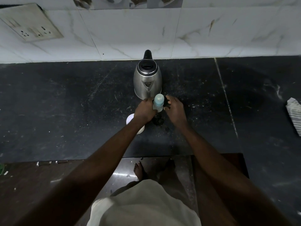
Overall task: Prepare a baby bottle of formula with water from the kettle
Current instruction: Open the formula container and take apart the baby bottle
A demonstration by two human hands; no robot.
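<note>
A steel kettle point(147, 80) with a black lid and handle stands on the dark stone counter point(65, 103), spout towards me. Just in front of it stands a baby bottle point(158, 101) with a pale blue cap. My left hand point(145, 110) grips the bottle's body from the left. My right hand point(175, 106) hovers just right of the bottle with fingers curled and apart, holding nothing. A white round container point(132, 121) sits partly hidden under my left wrist.
A white marble-tiled wall with a switch socket plate point(31, 23) rises behind the counter. A striped cloth point(294, 115) lies at the right edge. Dark spilled specks point(158, 121) lie near the bottle. The counter's front edge drops to the floor and my foot point(140, 171).
</note>
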